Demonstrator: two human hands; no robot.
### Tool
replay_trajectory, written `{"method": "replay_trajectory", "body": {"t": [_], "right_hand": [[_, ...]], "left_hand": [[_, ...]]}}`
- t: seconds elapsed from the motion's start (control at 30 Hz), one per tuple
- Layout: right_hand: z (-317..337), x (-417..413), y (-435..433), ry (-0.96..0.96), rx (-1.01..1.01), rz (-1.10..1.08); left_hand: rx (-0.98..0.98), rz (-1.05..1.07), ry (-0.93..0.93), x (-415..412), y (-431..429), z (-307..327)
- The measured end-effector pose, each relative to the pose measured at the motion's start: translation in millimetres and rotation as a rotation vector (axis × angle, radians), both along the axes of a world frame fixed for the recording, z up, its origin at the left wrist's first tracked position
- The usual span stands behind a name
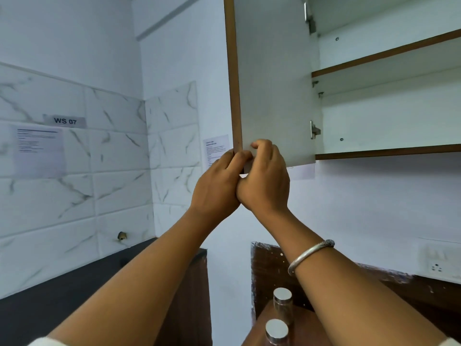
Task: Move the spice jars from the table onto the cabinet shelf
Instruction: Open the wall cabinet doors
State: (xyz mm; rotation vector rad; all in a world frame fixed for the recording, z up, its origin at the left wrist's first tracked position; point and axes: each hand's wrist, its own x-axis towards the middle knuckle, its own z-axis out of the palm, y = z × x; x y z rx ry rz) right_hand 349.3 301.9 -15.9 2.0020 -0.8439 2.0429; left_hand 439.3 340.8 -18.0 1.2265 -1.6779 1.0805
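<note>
2 spice jars stand low in my view on the brown table [311,328], both upright with silver lids: the nearer jar [277,332] sits just in front of the farther jar [282,304], beside the right forearm, which crosses above them. I cannot make out what the jars contain. To their left runs a dark counter [62,295].

Both arms reach up and away from me. A silver bangle [309,255] circles the right wrist. The left hand [217,181] and right hand [264,181] meet, touching each other, at the lower corner of the open cabinet door [274,83]. The left fingers are curled around the door's brown edge; the right fingers are bent tight, clamped on the white panel at its bottom corner.

Behind the door, the cabinet stands open, with a lower shelf [386,151] and 1 upper shelf [386,58], both edged in brown.

Farther left, on the marbled wall tiles, a label reading "WS 07" [65,121] hangs above a printed sheet [38,151]. A wall socket [436,267] sits at far right.
</note>
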Motion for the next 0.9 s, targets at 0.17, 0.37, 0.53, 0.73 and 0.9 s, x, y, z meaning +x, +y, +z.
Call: {"method": "replay_trajectory", "body": {"t": [0.17, 0.37, 0.53, 0.73, 0.9], "right_hand": [[-7.1, 43.7, -16.9, -0.145, -0.165, 0.071], [-4.3, 68.1, -39.1, -0.399, -0.303, 0.277], [-10.3, 82.2, -52.6, -0.348, -0.377, 0.289], [-16.8, 77.7, -58.2, -0.351, -0.411, 0.296], [-29.0, 72.6, -59.1, -0.231, -0.326, 0.225]], "left_hand": [[-0.071, -0.06, -0.05, 38.4, -9.5, -1.5], [-0.164, -0.027, -0.324, 51.6, -21.5, 11.3], [-0.258, -0.051, -0.327, 66.8, -37.7, 6.0], [-0.297, -0.05, -0.319, 62.6, -45.4, 2.5], [-0.258, -0.043, -0.318, 61.7, -46.3, -8.1]]}}
